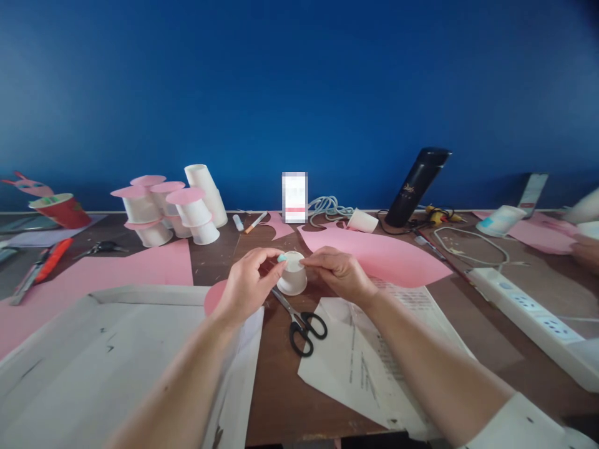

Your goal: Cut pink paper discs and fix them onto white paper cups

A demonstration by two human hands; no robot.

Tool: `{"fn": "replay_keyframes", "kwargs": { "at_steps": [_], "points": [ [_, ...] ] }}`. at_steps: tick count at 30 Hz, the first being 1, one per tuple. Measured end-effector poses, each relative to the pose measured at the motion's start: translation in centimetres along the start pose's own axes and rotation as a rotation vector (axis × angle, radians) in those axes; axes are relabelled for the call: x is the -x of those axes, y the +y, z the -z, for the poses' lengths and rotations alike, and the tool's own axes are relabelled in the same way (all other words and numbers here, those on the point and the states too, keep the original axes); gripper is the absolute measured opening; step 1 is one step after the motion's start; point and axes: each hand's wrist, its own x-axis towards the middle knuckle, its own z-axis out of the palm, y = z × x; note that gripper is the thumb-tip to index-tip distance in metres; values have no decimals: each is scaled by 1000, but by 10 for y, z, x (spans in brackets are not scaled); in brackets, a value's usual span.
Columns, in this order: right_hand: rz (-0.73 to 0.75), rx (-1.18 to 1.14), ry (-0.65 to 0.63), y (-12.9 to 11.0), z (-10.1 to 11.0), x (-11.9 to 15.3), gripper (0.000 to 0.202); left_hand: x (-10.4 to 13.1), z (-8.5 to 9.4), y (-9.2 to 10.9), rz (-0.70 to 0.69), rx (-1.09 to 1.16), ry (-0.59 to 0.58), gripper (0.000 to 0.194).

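Observation:
In the middle of the head view, an upturned white paper cup stands on the brown table between my hands. My left hand pinches a small light-blue lump at the cup's left upper edge. The fingers of my right hand are closed at the cup's right upper edge; what they hold, if anything, is too small to make out. Black-handled scissors lie just in front of the cup, blades towards it. Partly behind my left wrist is a pink paper disc.
At the back left stand stacked white cups with pink discs. A large pink sheet lies behind my right hand, printed paper under that forearm. A black flask, a power strip and another person's hand are rightward.

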Motion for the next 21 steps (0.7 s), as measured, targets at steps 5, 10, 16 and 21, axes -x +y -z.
{"fn": "replay_keyframes", "kwargs": {
  "at_steps": [5, 10, 16, 21],
  "points": [
    [101, 210, -67, -5, 7, -2, 27, 0, -1, -1, 7, 8, -6, 22],
    [164, 256, -87, -6, 9, -2, 26, 0, -1, -2, 10, 8, -1, 23],
    [247, 309, -75, -8, 8, -1, 25, -1, -1, -2, 20, 29, -3, 24],
    [278, 450, -54, -8, 6, 3, 25, 0, 0, -2, 32, 43, -7, 23]
  ]
}}
